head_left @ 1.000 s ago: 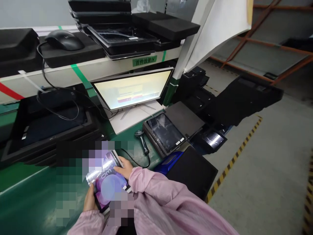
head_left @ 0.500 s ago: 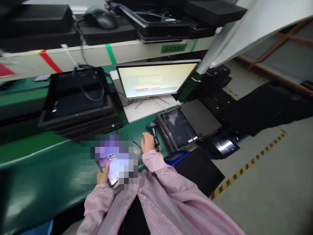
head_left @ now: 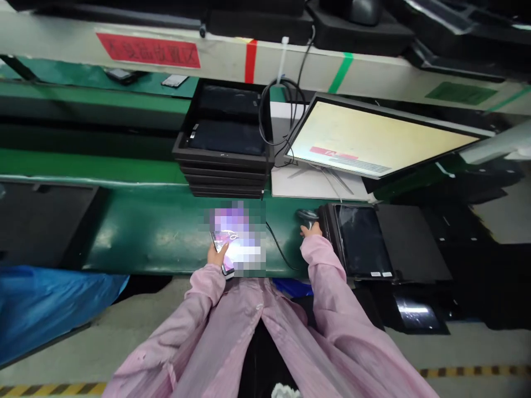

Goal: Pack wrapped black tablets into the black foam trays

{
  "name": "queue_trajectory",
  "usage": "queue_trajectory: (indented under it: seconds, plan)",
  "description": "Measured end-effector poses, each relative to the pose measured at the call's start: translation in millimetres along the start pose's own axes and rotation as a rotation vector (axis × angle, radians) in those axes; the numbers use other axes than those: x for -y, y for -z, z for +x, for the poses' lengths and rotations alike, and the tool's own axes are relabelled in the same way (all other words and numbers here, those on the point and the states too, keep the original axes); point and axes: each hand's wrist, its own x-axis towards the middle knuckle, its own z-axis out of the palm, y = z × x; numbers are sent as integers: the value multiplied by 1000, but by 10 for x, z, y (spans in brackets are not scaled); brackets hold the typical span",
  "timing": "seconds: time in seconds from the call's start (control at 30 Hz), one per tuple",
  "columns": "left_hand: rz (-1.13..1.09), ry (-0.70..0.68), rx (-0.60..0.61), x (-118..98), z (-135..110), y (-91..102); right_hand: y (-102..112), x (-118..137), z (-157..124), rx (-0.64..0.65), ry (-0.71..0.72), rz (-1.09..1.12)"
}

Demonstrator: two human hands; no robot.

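My left hand (head_left: 217, 255) is closed on the near left edge of a tablet (head_left: 234, 251), thumb over its lit purple screen. Pixel blocks cover much of that tablet. On the right, my right hand (head_left: 311, 229) wraps round the handle of a black barcode scanner (head_left: 307, 215), whose head points away from me. The scanner sits at the left side of a stack of black trays, where a dark tablet (head_left: 363, 240) lies on top. A black cable (head_left: 280, 249) runs over the green bench mat between my hands.
A monitor (head_left: 381, 138) with a pale yellow screen stands behind the scanner. Left of it rises a stack of black trays (head_left: 226, 171) holding tablets. A shelf (head_left: 224, 55) with cables hanging from it crosses above. A black tray (head_left: 45, 221) lies at the bench's left.
My right hand has closed round the barcode scanner, which it was only beside before. The view has turned left, so the bench shows further right. My left hand still holds the tablet.
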Motion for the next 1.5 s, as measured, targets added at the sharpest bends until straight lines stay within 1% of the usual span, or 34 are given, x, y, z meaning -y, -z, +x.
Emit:
queue_trajectory:
  seconds: [0.07,0.17,0.27,0.3,0.37,0.47,0.57,0.67,0.87,1.03,1.17,1.27,1.5]
  plan:
    - [5,9,-14,17,10,2,-7,-40,-106,119,-7,5]
    - [8,17,-18,31,15,2,-69,-122,-393,287,27,-6]
    - [8,19,-11,21,12,5,-179,-222,-696,386,45,-4]
    - [9,20,-10,14,10,7,-220,-252,-777,391,35,5]
    - [14,24,-10,-2,3,11,-301,-299,-898,359,5,30]
    - [22,27,-6,-12,-4,16,-403,-342,-989,259,-17,32]
    - [26,27,9,7,1,17,-462,-365,-1018,182,-8,25]
    - [32,34,17,46,15,17,-469,-358,-1033,166,-6,32]
    - [47,44,21,70,23,32,-396,-278,-1052,214,-39,21]
    - [59,60,22,41,13,46,-285,-206,-953,280,0,-100]
    - [78,80,14,40,8,46,-174,-139,-829,350,67,-212]
    - [81,99,2,44,4,48,-138,-135,-763,385,104,-254]
    - [74,112,-14,6,-17,38,-172,-191,-789,358,118,-281]
